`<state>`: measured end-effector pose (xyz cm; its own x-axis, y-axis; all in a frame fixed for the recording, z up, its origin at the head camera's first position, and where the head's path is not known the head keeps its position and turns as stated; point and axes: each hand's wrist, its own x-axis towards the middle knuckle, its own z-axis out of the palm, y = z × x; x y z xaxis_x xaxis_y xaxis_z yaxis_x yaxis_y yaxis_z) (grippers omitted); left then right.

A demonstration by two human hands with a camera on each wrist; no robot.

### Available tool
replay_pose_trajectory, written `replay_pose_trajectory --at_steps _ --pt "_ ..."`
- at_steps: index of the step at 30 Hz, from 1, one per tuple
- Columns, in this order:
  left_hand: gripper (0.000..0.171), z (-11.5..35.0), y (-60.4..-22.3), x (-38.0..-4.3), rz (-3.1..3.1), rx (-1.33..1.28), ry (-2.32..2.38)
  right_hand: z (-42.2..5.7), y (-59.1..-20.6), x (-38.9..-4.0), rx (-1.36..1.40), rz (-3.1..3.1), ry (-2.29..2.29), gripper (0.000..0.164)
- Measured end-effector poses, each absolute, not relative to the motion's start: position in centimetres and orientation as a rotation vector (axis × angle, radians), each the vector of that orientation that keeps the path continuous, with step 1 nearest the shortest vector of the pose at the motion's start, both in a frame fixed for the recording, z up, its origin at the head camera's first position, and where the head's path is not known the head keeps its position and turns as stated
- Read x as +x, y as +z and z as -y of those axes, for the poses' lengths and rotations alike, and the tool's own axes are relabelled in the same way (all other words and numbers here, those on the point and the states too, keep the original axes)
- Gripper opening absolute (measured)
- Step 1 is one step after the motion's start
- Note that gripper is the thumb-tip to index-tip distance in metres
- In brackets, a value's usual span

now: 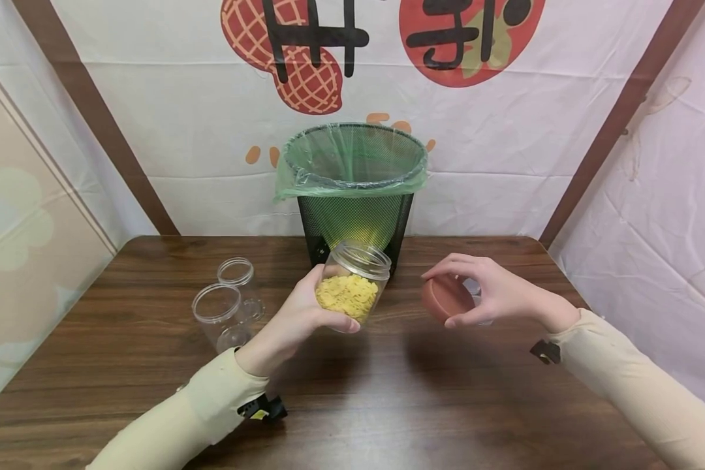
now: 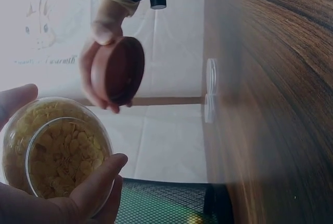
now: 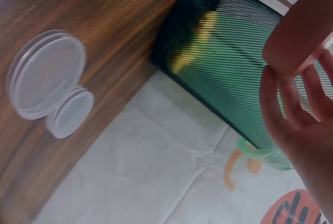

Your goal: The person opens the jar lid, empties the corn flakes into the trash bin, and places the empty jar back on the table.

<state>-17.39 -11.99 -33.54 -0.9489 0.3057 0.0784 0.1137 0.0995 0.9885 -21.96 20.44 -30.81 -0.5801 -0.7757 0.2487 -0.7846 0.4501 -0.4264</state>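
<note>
My left hand [image 1: 296,313] grips a clear screw-neck jar [image 1: 361,260], partly filled with yellow flakes [image 1: 346,297]. The jar has no lid on it and leans to the right, its mouth just in front of the bin. To its right, above the table, my right hand [image 1: 499,290] pinches a reddish-brown round lid [image 1: 446,300] by the rim. Jar and lid are apart. In the left wrist view the jar's base [image 2: 65,156] faces the camera, and the hollow underside of the lid [image 2: 125,70] shows.
A black mesh bin [image 1: 352,215] with a green bag [image 1: 352,186] over its rim stands at the table's back, something yellow inside. Two clear lidless jars, one larger [image 1: 216,310] and one smaller [image 1: 235,271], stand at left. Clear lids [image 3: 49,76] lie stacked on the wooden table [image 1: 446,405].
</note>
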Motion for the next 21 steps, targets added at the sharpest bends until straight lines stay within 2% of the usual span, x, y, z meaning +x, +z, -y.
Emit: replay_pose_trajectory --at_steps 21 --pt "0.08 12.7 -33.3 -17.1 -2.228 0.427 1.963 -23.6 -35.9 -21.7 1.387 2.728 0.598 0.067"
